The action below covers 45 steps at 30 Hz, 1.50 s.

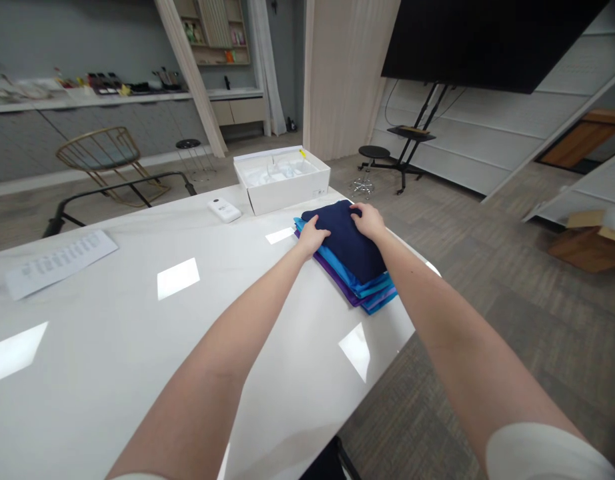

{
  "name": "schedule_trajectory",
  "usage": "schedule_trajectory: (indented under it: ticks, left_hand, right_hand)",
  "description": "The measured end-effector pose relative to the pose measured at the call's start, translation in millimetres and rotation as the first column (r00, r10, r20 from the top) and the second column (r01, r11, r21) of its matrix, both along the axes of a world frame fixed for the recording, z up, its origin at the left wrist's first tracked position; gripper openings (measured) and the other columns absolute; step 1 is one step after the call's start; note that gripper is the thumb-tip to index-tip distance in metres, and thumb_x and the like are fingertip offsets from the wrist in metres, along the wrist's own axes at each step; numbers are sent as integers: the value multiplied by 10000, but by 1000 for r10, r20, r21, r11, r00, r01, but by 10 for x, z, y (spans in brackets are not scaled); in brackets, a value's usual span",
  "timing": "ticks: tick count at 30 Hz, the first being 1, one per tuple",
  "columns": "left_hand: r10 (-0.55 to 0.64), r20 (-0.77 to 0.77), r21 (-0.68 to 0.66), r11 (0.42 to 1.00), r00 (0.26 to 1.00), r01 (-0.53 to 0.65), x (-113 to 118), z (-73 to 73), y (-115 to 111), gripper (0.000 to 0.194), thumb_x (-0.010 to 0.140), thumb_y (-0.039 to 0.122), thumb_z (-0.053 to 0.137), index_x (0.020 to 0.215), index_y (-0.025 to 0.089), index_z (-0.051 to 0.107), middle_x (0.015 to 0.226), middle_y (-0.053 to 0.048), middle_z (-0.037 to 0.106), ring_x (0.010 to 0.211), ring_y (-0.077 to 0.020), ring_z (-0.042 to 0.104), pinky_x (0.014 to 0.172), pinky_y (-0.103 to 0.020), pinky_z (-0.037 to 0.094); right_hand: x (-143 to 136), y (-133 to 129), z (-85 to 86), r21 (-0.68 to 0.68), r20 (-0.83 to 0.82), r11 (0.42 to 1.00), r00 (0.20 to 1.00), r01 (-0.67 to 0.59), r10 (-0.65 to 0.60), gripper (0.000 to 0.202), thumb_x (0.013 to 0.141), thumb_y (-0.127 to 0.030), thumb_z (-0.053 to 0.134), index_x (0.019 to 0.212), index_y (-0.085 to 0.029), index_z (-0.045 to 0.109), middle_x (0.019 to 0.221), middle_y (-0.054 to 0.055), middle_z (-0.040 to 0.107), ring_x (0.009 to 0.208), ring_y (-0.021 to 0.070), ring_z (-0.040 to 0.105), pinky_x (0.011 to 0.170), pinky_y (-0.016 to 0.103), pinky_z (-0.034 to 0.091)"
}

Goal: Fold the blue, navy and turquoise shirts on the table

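A folded navy garment (350,237) lies on top of a stack of folded bright blue and purple garments (345,283) near the table's right edge. My left hand (313,238) is at the left side of the navy garment, its thumb over the cloth and its fingers curled at the edge. Across from it, my right hand (368,221) holds the far right edge of the same garment with bent fingers. Some fingertips of both hands are hidden. The stack rests flat on the white glossy table (152,360).
Just beyond the stack stands an open white box (287,190) with clear plastic inside. Left of it lies a small white device (224,210). A printed sheet (62,263) is at the far left. A black stool (374,153) and a large screen on a stand (487,40) are behind.
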<state>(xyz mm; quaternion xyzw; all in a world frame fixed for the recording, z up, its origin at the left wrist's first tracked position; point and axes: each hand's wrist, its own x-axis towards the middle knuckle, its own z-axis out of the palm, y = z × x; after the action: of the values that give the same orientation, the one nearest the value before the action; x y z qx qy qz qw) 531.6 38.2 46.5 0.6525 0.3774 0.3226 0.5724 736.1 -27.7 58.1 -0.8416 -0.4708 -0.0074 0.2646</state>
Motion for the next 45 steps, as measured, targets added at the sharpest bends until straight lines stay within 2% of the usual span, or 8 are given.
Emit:
schedule_trajectory:
  ticks: [8, 11, 14, 20, 30, 38, 41, 45]
  left_hand:
    - [-150, -34, -123, 982, 988, 145, -79, -73, -482, 649, 786, 95, 657, 1425, 173, 573, 1067, -77, 735, 781, -156, 692, 814, -313, 583]
    - [-167, -232, 85, 978, 958, 192, -185, -58, -590, 555, 823, 118, 635, 1375, 173, 626, 997, -80, 738, 859, -199, 705, 884, -345, 565]
    - [-126, -434, 345, 892, 892, 294, -395, -14, -675, 498, 887, 185, 599, 1384, 191, 634, 1041, -114, 743, 1029, -269, 695, 981, -396, 521]
    - [-129, -555, 367, 848, 822, 381, -1078, 5, -871, 393, 939, 254, 538, 1299, 253, 693, 1066, -81, 767, 1015, -259, 708, 938, -357, 524]
    - [111, -674, 330, 930, 730, 164, -3198, -220, -935, 292, 953, 265, 524, 1132, 246, 753, 1104, -64, 780, 1034, -233, 711, 935, -320, 515]
    - [397, -724, 423, 901, 564, -91, -5103, -168, -1057, 274, 968, 268, 506, 1118, 261, 735, 1109, -50, 760, 1037, -223, 692, 889, -302, 498]
    - [518, -733, 503, 849, 441, -162, -5773, -101, -1088, 287, 972, 251, 483, 1132, 245, 721, 1127, -68, 737, 1071, -235, 667, 929, -332, 471]
    - [680, -724, 626, 719, 117, -302, -6657, -64, -1089, 333, 962, 227, 463, 1217, 237, 676, 1255, -116, 668, 1201, -295, 583, 1010, -425, 403]
  right_hand:
    - [30, -221, 68, -159, -26, 987, 999, 16, -20, 339, 925, -336, 660, 1246, -239, 713, 1283, 123, 647, 1166, 284, 614, 1034, 442, 476]
    - [-82, -368, 113, -184, 23, 983, 1000, 19, -15, 411, 938, -405, 640, 1323, -264, 658, 1411, 144, 554, 1274, 351, 535, 1037, 538, 458]
    - [-282, -557, 163, -45, 120, 999, 993, -16, 21, 411, 977, -418, 564, 1345, -244, 621, 1436, 153, 528, 1292, 363, 503, 1026, 546, 452]
    - [-1121, -891, 142, -92, 218, 962, 937, -258, 272, 266, 1015, -326, 483, 1124, -221, 703, 1183, 128, 690, 1147, 305, 596, 1021, 447, 409]
    - [-3318, -613, -352, -124, -124, 717, 727, -686, 675, 201, 984, -281, 552, 1075, -243, 727, 996, 26, 754, 813, 168, 662, 755, 272, 435]
    - [-5173, -160, -435, -55, -191, 521, 521, -852, 832, 189, 975, -278, 556, 1038, -244, 730, 980, 22, 757, 833, 179, 663, 776, 284, 454]
    - [-5917, 7, -448, -36, -213, 439, 436, -898, 874, 199, 973, -283, 552, 1048, -239, 731, 977, 28, 755, 853, 186, 664, 792, 289, 460]
    - [-6866, 191, -442, -39, -222, 347, 347, -937, 911, 213, 972, -266, 543, 1081, -221, 720, 1028, 49, 745, 953, 196, 657, 866, 297, 466]
